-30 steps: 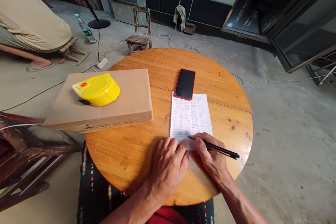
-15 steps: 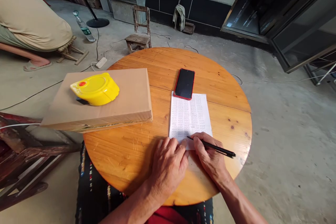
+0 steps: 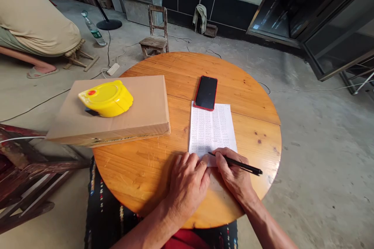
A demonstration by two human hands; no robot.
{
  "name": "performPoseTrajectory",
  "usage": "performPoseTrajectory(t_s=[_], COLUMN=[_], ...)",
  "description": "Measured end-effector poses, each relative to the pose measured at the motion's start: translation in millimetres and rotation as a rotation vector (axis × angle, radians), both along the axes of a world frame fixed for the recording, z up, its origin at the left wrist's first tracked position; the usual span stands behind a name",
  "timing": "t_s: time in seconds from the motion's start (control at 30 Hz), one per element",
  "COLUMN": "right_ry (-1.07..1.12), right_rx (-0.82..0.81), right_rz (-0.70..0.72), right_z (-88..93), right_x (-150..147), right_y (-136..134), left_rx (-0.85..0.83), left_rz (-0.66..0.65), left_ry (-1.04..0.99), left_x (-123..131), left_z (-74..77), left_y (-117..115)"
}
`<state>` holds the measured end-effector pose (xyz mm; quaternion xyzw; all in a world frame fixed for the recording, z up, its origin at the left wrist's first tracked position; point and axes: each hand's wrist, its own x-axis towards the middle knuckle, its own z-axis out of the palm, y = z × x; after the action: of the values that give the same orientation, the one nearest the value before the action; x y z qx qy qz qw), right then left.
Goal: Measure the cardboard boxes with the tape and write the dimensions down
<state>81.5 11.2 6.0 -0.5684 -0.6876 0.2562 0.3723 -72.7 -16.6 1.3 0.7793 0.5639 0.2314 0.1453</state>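
Observation:
A black pen (image 3: 242,165) is gripped in my right hand (image 3: 233,171), its tip on the lower part of a white sheet of paper (image 3: 212,128). Rows of small handwritten characters cover the sheet. My left hand (image 3: 189,181) lies palm down, fingers slightly bent, on the wooden table and the sheet's lower left corner. Across the top edge of the paper lies a smartphone (image 3: 206,92) in a red case, its screen dark.
On the left of the round table (image 3: 140,163), a cardboard box (image 3: 146,105) overhangs the edge, with a yellow tape-measure-shaped object (image 3: 108,99) on top. Beyond stand a small wooden chair (image 3: 156,37) and a plastic bottle (image 3: 95,31). Another person (image 3: 35,19) sits at the far left.

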Motion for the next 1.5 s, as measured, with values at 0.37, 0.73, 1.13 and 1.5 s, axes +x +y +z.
performPoseTrajectory(t_s=[0.37,0.73,1.13,1.5], right_ry=[0.054,0.037,0.088,0.193], right_rx=[-0.063,-0.051,-0.106,-0.134], right_rz=[-0.042,-0.056,-0.053,-0.127], right_z=[-2.5,0.1,-3.2,-4.2], right_x=[2.1,0.2,2.3,6.0], right_y=[-1.4,-0.5,-0.7,-4.9], left_rx=[0.001,0.005,-0.016,-0.033], left_rz=[-0.004,-0.005,-0.006,-0.005], left_ry=[-0.007,-0.006,-0.006,0.001], left_x=[-1.0,-1.1,-1.4,-1.0], left_z=[-0.1,0.2,-0.5,2.1], left_y=[0.3,-0.2,-0.1,-0.1])
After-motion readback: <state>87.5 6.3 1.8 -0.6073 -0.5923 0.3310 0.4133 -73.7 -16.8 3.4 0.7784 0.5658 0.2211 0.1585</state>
